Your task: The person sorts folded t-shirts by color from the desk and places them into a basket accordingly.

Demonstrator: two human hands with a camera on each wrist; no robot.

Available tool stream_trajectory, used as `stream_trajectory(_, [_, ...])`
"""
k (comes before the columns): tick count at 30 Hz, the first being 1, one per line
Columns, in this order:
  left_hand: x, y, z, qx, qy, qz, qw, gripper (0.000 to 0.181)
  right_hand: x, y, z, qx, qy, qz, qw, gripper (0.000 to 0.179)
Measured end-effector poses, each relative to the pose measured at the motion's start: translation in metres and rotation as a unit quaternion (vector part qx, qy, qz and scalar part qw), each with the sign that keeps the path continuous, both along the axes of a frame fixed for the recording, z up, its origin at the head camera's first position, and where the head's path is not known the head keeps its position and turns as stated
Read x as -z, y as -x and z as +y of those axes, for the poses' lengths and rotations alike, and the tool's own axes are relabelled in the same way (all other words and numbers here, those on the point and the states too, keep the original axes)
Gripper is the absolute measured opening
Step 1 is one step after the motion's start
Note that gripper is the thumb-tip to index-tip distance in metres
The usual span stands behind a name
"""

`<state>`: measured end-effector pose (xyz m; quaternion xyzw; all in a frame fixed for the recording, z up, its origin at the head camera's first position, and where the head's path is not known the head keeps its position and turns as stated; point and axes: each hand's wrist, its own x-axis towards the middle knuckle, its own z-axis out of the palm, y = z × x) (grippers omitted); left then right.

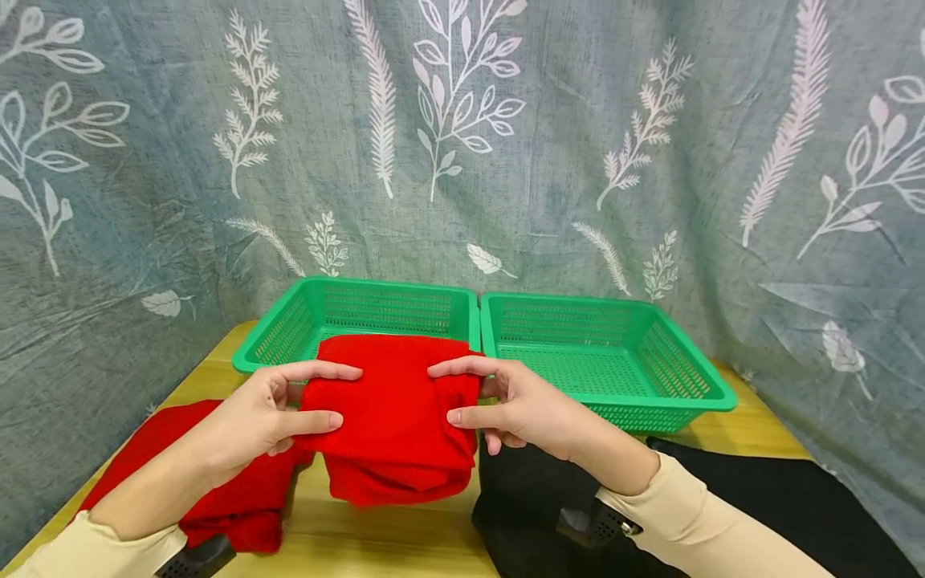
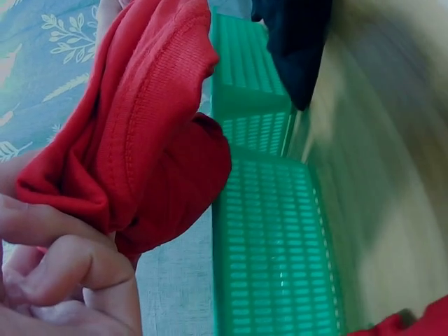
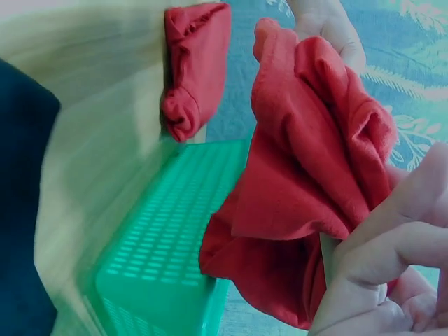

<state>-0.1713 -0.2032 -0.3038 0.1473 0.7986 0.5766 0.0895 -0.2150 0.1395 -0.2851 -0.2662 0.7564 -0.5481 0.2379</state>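
Both hands hold up a folded red garment (image 1: 393, 409) in front of the left green basket (image 1: 289, 321). The left hand (image 1: 249, 417) pinches its left edge, thumb and index finger on the near face. At the opposite edge, the right hand (image 1: 523, 405) pinches the cloth in the same manner. Loose folds and a ribbed, stitched band of the garment (image 2: 140, 119) show in the left wrist view. From the right wrist camera the underside of the garment (image 3: 301, 161) looks bunched and layered, with the right hand's fingers (image 3: 399, 245) at its edge.
Another green basket (image 1: 694, 361) stands against the first, on the right. Black cloth (image 1: 730, 498) lies on the wooden table (image 1: 325, 546) at right. More red cloth (image 1: 246, 506) lies at left, partly behind the left forearm. A leaf-patterned curtain (image 1: 506, 225) hangs behind.
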Motion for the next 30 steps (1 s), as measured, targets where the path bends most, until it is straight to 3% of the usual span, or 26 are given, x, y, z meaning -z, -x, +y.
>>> stream_trajectory(17, [-0.016,0.035,-0.008,0.001,-0.011,0.032,0.9994,0.055,-0.017,0.032,-0.013,0.020,0.002,0.016,0.9997,0.053])
stream_trajectory(30, [-0.022,0.074,-0.018,-0.023,-0.006,0.037,0.9990,0.055,-0.024,0.074,-0.032,0.034,-0.006,0.042,0.9985,0.048])
